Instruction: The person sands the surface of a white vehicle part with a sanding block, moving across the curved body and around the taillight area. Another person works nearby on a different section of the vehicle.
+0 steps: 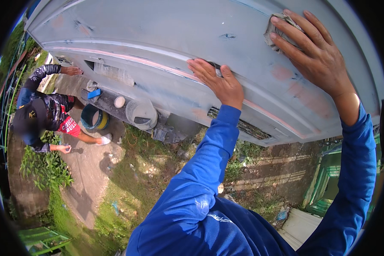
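While your right grip [318, 53] pins grey cloth [270, 36]: uneven pressure could mark the panel [170, 25] beneath it.
Left grip [221, 87]: cannot tell if clasping anything.

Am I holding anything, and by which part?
Your right hand presses a crumpled grey sheet, cloth or paper, against the grey panel, fingers across its face. Your left hand lies on the panel; whether it holds anything can't be told.

Sunlit outdoor work yard: large grey panel [183, 32] with pink patches [309, 102], whitish bucket [141, 115] on dark ledge [111, 103], bare path [79, 183] beside grass [109, 217], leafy plants [45, 166] at left, green-framed structure [321, 183] at right.
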A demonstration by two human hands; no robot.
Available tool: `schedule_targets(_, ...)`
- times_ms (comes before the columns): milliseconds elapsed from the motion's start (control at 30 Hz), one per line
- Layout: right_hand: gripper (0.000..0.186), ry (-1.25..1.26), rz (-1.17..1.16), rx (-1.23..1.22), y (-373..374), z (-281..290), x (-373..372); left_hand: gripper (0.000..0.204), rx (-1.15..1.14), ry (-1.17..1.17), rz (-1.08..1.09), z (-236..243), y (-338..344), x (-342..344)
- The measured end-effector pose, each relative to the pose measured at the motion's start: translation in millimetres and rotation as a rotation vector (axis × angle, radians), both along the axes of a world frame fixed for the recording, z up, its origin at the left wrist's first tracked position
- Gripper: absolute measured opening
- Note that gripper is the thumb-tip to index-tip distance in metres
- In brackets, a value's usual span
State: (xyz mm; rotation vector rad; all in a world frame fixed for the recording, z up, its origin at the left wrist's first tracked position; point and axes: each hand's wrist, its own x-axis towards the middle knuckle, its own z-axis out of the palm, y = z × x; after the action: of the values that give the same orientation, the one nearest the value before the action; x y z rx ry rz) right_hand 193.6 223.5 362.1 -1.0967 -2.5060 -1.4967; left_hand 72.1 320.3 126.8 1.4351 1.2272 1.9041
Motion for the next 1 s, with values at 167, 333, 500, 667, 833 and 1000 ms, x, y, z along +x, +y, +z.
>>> schedule_targets(167,0.021,-0.109,0.061,0.056,3,5,4,0.076,0.036,0.199,-0.141,-33,-65,44)
schedule_targets(333,0.023,-0.136,0.023,0.056,-8,15,1,0.071,0.043,0.056,0.066,17,90,-84)
schedule_targets(500,0.026,-0.115,0.07,0.059,-4,7,-3,0.076,0.081,0.221,0.034,-17,-10,0)
schedule_targets(667,0.026,-0.15,0.047,0.047,-8,5,6,0.078,0.096,0.392,-0.109,-38,-54,23)
schedule_targets(833,0.024,-0.08,0.027,0.007,-21,12,-4,0.067,0.124,0.387,0.147,-7,115,-118)
schedule_targets(1000,0.021,-0.086,0.093,0.041,-12,3,12,0.062,0.114,-0.255,-0.193,14,90,-82)
